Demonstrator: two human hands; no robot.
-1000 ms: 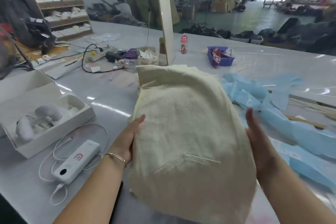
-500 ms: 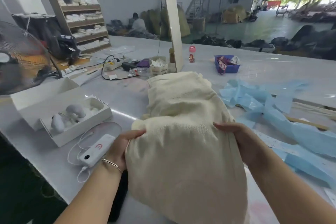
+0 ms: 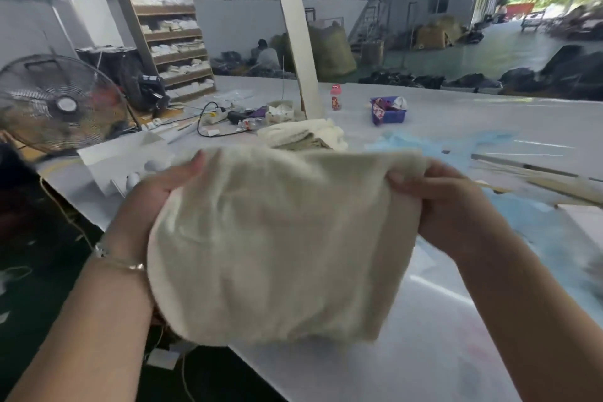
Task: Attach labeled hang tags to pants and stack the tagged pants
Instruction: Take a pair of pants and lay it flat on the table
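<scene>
A folded pair of cream pants (image 3: 277, 245) hangs in the air above the near edge of the white table (image 3: 456, 336). My left hand (image 3: 153, 202) grips its left side, thumb on top. My right hand (image 3: 447, 206) grips the right top corner with curled fingers. Farther back on the table lies a small stack of folded cream pants (image 3: 303, 137). No hang tag is visible on the held pair. The frame is blurred by motion.
Blue plastic sheets (image 3: 424, 140) lie right of the stack, with wooden sticks (image 3: 554, 183) at the right. An open white box (image 3: 130, 163) sits left. A fan (image 3: 55, 104), cables, a red bottle (image 3: 336, 98) and a purple basket (image 3: 390, 112) stand farther back by a white post (image 3: 298, 36).
Both hands lifted the cream pants off the stack and pulled them toward me and up. My right hand went from flat at the side to gripping the top corner. The view tilted upward.
</scene>
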